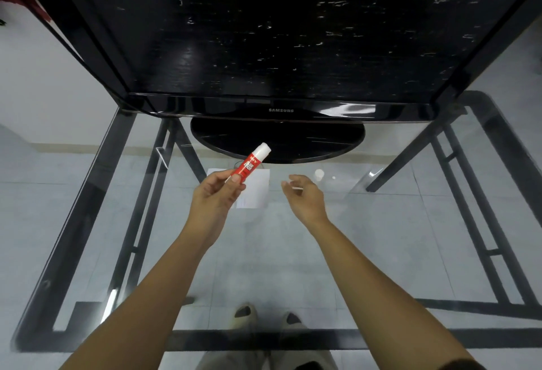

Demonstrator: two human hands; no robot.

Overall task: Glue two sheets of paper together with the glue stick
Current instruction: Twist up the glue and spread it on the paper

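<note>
Glue stick (251, 163), red with a white cap, is pinched in the fingers of the left hand (215, 193), held up in the air just above the paper (254, 189). That white paper lies flat on the glass table (381, 223), near the round black stand of the TV (277, 138). The right hand (303, 195) is loosely open beside the paper, holding nothing. The cap looks on, so no gluing seems done yet. Opening, rubbing and pressing are all left.

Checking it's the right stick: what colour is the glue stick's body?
Red, with white lettering, a white end; head view. glue stick
</note>
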